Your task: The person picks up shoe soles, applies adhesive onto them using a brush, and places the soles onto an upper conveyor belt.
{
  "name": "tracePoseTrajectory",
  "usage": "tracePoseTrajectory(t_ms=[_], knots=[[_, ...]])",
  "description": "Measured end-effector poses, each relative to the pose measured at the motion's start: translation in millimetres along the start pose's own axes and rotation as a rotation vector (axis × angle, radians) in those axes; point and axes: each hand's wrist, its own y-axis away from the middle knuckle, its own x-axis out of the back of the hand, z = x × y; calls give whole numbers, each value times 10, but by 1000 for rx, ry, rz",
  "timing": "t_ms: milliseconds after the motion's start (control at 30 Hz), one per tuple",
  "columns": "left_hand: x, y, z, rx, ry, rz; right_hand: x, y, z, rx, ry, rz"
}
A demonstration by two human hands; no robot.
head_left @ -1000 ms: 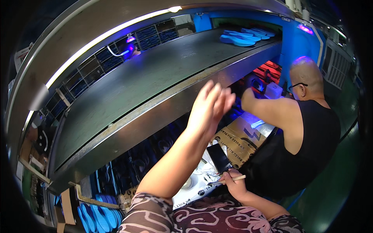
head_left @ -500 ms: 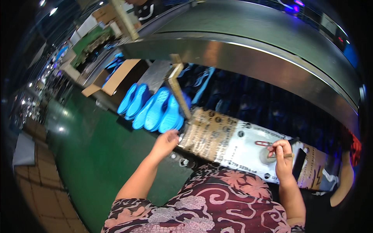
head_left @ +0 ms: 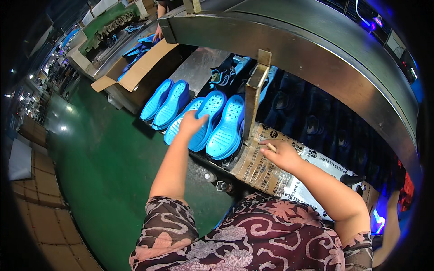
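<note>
My left hand [head_left: 191, 124] lies over the blue shoe soles, thumb spread from the fingers. It touches the left sole [head_left: 173, 131] of the nearer group and reaches toward the stacked middle sole [head_left: 212, 105]. Another stack of blue soles [head_left: 225, 133] stands to its right, beside a metal post [head_left: 256, 97]. My right hand [head_left: 284, 156] is closed around a short beige stick [head_left: 271, 147], whose end pokes out past the fingers. That hand hovers over the taped brown cardboard [head_left: 253, 165]. The rest of the stick is hidden in my grip.
Two more blue soles [head_left: 163, 103] lie farther left, near an open carton [head_left: 147, 67] of blue pieces. A metal-edged conveyor [head_left: 289, 34] runs above dark shelves with shoes. At the far left a person's hand [head_left: 158, 34] shows. Bottles [head_left: 209, 176] stand below the ledge.
My left hand has moved forward from the ledge's edge onto the blue soles. My right hand has swung left across the cardboard with the stick. The view has shifted toward the soles.
</note>
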Motion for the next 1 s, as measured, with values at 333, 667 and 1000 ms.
tracePoseTrajectory(t_ms=[333, 667, 1000], knots=[[-120, 698, 186, -7, 118, 221, -670, -582, 26, -222, -495, -221], [-84, 1012, -123, 306, 546, -218, -880, -581, 177, -332, -622, -128], [-529, 2719, 305, 343, 890, -131, -400, 139, 468, -120, 103, -407]])
